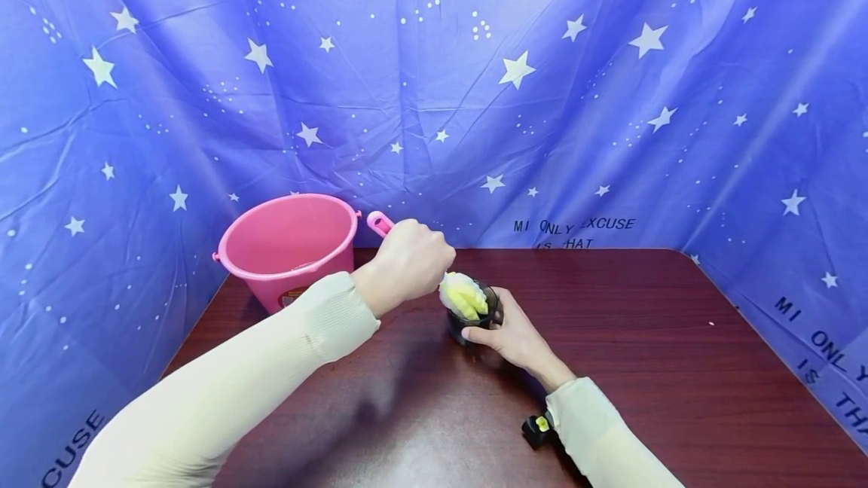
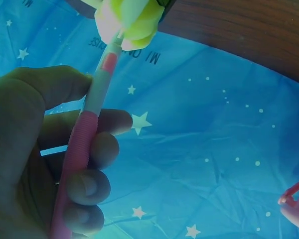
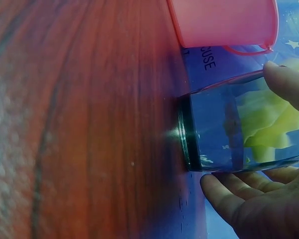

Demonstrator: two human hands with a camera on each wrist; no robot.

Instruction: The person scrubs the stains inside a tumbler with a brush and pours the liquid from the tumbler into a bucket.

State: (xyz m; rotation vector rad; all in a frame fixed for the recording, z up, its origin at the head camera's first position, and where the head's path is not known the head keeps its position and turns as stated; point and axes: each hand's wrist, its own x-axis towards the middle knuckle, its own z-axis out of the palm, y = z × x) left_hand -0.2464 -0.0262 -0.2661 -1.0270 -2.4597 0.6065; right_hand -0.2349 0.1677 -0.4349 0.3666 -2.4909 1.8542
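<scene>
My left hand (image 1: 411,258) grips the pink and white handle (image 2: 81,139) of a cup brush, its thumb laid along the white part. The handle's pink end sticks out above the fist. The brush's yellow and white sponge head (image 1: 463,297) is partly inside a dark, see-through glass cup (image 3: 212,132). My right hand (image 1: 518,333) holds this cup by its side, thumb on one side and fingers on the other. In the right wrist view, yellow sponge shows through the wall near the rim, and the cup's thick base is right at the tabletop.
A pink bucket (image 1: 291,228) stands at the table's back left, close beside my left hand. The brown wooden table (image 1: 631,352) extends to the right. A blue curtain (image 1: 420,96) with white stars surrounds the back and sides. A small black device (image 1: 536,431) is at my right wrist.
</scene>
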